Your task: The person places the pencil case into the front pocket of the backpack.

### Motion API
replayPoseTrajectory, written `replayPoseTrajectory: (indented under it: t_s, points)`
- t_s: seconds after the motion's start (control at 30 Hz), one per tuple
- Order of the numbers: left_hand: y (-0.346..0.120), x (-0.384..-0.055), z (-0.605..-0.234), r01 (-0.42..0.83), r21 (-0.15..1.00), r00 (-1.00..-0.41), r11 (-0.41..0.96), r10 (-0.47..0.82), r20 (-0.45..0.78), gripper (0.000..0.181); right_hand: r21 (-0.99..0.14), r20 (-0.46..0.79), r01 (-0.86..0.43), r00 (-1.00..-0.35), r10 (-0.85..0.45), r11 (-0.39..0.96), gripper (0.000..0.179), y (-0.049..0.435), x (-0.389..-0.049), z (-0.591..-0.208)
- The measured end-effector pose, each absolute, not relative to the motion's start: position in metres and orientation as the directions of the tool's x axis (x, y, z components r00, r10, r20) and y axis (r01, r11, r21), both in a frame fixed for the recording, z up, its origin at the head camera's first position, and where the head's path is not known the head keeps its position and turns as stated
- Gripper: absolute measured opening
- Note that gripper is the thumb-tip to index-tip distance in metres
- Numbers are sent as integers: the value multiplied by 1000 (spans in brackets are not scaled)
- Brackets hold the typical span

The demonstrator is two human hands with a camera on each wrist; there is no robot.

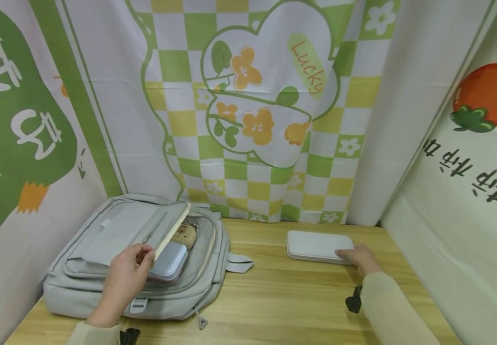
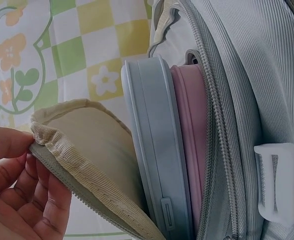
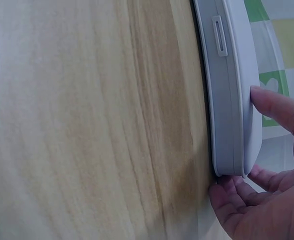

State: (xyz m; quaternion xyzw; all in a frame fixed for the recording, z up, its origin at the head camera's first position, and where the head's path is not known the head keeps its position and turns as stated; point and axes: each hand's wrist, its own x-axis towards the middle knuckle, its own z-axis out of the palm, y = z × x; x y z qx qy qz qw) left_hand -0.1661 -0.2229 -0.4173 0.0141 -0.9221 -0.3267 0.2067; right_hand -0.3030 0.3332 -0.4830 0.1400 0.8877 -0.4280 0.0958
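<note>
A grey backpack [image 1: 179, 306] lies on the left of the table, its front pocket unzipped. My left hand [image 1: 125, 278] pinches the pocket flap's bound edge [image 2: 82, 160] between thumb and fingers and holds it lifted. Inside the pocket, a light blue case [image 2: 152, 125] stands beside a pink case [image 2: 189, 125], and a tan case [image 1: 185, 235] with a small animal print shows behind. On the right, a white flat case [image 1: 317, 244] with rounded corners rests on the table. My right hand [image 1: 364, 260] grips its right end, thumb on the lid, fingers curled at the lower edge.
The wooden table [image 1: 265, 297] carries both the bag and the white case. A grey strap [image 1: 239, 263] and a zipper pull [image 1: 201, 322] stick out from the backpack. Behind hangs a green and yellow checked cloth [image 1: 248, 191], with printed sheets at both sides.
</note>
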Motion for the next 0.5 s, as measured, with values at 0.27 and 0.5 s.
replayPoseTrajectory:
  t_s: [0.27, 0.5]
  points:
    - [-224, -165, -420, 128, 605, -899, 785, -166, 405, 10, -818, -234, 286, -958, 165, 498, 86, 329, -297, -485]
    - [-223, -167, -421, 128, 593, -903, 795, -154, 400, 10, -848, -218, 269, -962, 162, 456, 79, 334, -290, -490]
